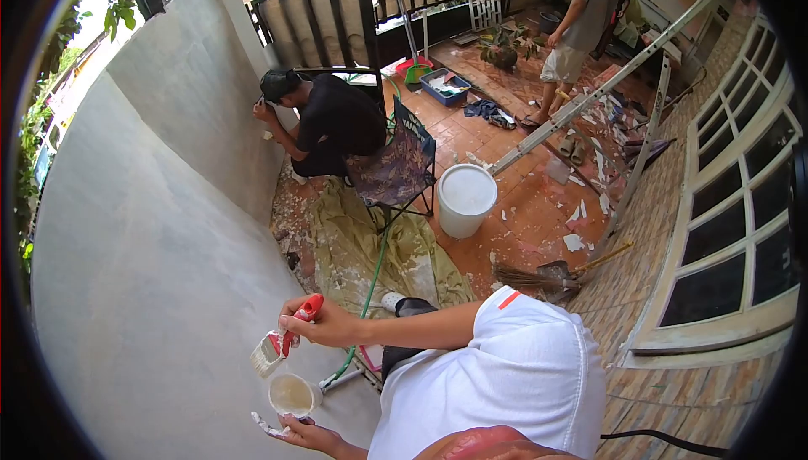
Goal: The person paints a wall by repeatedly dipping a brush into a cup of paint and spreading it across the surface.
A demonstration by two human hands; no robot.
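My right hand (pixel 324 323) is closed around the red handle of a paintbrush (pixel 269 354). Its pale bristles point down and left, just above a plastic cup (pixel 288 394). Off-white liquid shows inside the cup. At the bottom, my left hand (pixel 305 433) holds the cup from its near side; white smears cover its fingertips, and part of the grip is hidden. Both hands are close to a grey-white wall (pixel 168 292), which curves in this wide view.
A co-worker (pixel 337 119) crouches at the wall near a folding chair (pixel 396 161). Behind stand a white bucket (pixel 465 199) and a ladder (pixel 589 94). A green hose (pixel 379 266) crosses a drop cloth (pixel 404 258). Another person (pixel 581 22) stands among floor debris.
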